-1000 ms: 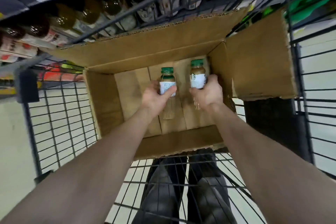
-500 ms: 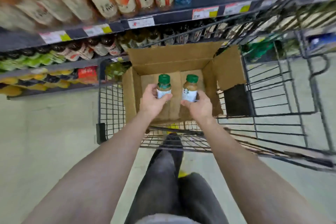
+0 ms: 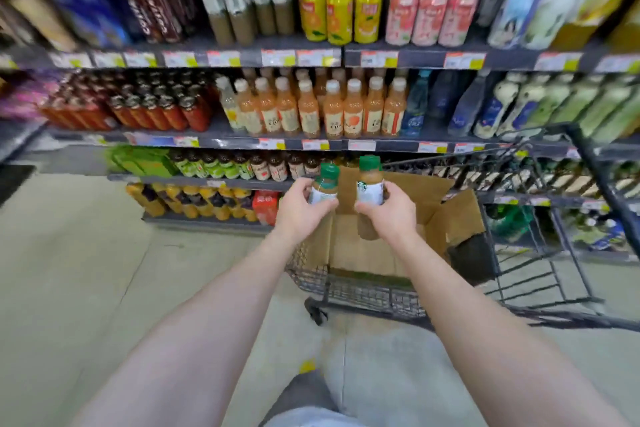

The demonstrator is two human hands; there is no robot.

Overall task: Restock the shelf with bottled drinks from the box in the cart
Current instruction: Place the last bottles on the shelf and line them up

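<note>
My left hand [image 3: 300,210] grips a green-capped bottle [image 3: 325,182] of tan drink with a white label. My right hand [image 3: 389,213] grips a second bottle [image 3: 370,184] of the same kind, held upright. Both bottles are above the open cardboard box [image 3: 363,253], which sits in the front of the black wire cart [image 3: 540,253]. Past the box runs the shelf [image 3: 242,182] with rows of small dark-capped bottles, level with the bottles I hold.
Higher shelves [image 3: 311,144] carry orange juice bottles, red bottles, blue and green bottles. Yellow and dark bottles stand on the bottom shelf [image 3: 194,203] at the left. Pale floor [image 3: 86,270] spreads out to the left of the cart. My leg shows at the bottom.
Both hands have lifted the two bottles up out of the box. My view has risen from the box's inside to the shelves, and the cart now sits farther from me.
</note>
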